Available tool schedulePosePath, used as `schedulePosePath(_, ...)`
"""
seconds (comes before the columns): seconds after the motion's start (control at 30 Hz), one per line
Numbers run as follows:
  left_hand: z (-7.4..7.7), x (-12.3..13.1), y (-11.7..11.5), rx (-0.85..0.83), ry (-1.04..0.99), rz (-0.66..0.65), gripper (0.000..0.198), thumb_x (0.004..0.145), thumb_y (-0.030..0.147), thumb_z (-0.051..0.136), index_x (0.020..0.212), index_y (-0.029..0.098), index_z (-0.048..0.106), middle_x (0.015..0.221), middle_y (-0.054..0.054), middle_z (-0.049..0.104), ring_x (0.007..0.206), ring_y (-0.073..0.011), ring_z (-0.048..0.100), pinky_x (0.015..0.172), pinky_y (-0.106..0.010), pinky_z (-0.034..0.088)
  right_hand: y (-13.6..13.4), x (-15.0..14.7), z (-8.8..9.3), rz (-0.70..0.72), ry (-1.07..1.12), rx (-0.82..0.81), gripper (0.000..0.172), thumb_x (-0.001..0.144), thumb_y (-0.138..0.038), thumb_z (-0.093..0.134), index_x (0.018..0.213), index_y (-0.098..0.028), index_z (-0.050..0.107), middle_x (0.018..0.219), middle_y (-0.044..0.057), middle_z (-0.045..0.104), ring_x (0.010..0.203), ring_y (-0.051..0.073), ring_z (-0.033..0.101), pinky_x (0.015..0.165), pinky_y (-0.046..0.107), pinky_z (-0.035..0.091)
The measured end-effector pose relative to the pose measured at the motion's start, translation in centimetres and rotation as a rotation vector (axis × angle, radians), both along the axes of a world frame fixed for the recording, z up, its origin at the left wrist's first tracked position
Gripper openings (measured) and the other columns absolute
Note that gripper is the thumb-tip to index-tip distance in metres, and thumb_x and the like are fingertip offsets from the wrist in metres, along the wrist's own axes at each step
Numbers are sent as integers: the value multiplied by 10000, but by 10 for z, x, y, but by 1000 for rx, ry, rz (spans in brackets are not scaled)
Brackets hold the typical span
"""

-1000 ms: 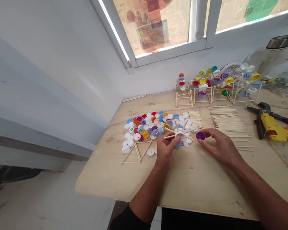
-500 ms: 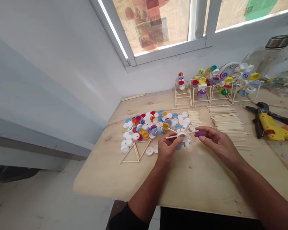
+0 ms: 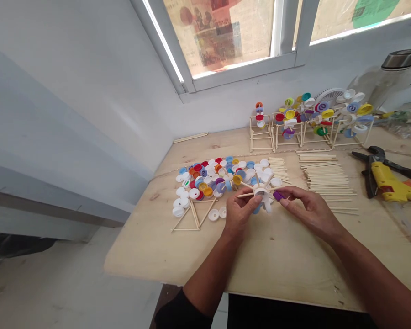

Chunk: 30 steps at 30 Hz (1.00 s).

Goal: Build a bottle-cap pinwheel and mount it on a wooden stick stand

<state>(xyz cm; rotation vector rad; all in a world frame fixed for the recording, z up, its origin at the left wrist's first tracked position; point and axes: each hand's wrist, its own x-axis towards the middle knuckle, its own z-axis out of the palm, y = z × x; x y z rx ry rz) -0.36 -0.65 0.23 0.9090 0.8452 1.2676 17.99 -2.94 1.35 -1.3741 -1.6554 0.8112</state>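
Observation:
My left hand point(image 3: 239, 210) is closed on a small wheel point(image 3: 260, 195) with a white hub ring and thin wooden sticks standing out around it like spokes. White and light blue caps sit at the wheel's lower side. Between the thumb and fingers of my right hand point(image 3: 304, 208) is a purple bottle cap point(image 3: 278, 196), held at the wheel's right side by a spoke. Whether the cap touches the stick I cannot tell. Behind the wheel spreads a pile of coloured bottle caps point(image 3: 208, 176).
Sticks point(image 3: 327, 178) lie in rows right of the pile. A yellow glue gun point(image 3: 390, 183) and black-handled pliers point(image 3: 370, 171) lie farther right. Stick frames with cap wheels point(image 3: 289, 123) line the wall. A stick frame point(image 3: 192, 217) lies left of my hands; a glass bottle point(image 3: 387, 82) stands behind.
My right hand has brought the purple cap slightly down and left, from the tip of one spoke to a lower one. My left hand keeps the wheel nearly still.

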Motion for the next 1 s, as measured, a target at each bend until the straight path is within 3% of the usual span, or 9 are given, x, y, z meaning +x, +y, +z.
schedulePosePath(0.2, 1, 1, 0, -19, 24, 14, 313, 590, 383, 831, 762, 154, 705, 695, -11, 655, 620, -115, 546, 588, -228, 412, -2, -2, 0, 26, -68, 127, 302, 875, -380, 550, 1105, -224, 669, 1065, 59, 704, 962, 200, 644, 863, 352, 502)
schedulePosePath(0.4, 2, 1, 1, -16, 6, 27, 284, 598, 357, 828, 758, 155, 707, 710, -18, 671, 630, -120, 567, 592, -230, 418, -3, -4, -2, 27, -135, 268, 249, 901, -333, 537, 1085, -214, 655, 971, 52, 709, 914, 188, 641, 820, 341, 500)
schedulePosePath(0.73, 4, 2, 0, -43, 9, 28, 332, 567, 386, 840, 752, 148, 701, 703, -17, 669, 623, -120, 565, 601, -234, 420, -3, -4, -3, 41, -122, 258, 258, 898, -325, 537, 1114, -225, 638, 1028, 56, 703, 964, 200, 632, 847, 361, 494)
schedulePosePath(0.87, 7, 2, -1, -69, -6, 72, 343, 543, 373, 850, 750, 150, 693, 700, -8, 663, 625, -117, 564, 610, -230, 421, 0, -2, -6, -26, -179, 247, 250, 897, -333, 525, 1083, -222, 651, 994, 64, 712, 937, 213, 632, 840, 380, 485)
schedulePosePath(1.0, 6, 2, -1, -59, 28, 107, 347, 547, 376, 851, 744, 146, 682, 673, 0, 639, 613, -111, 550, 605, -221, 415, 2, -1, -10, -135, -422, 274, 250, 879, -301, 513, 1049, -202, 667, 1016, 88, 713, 908, 244, 628, 814, 408, 455)
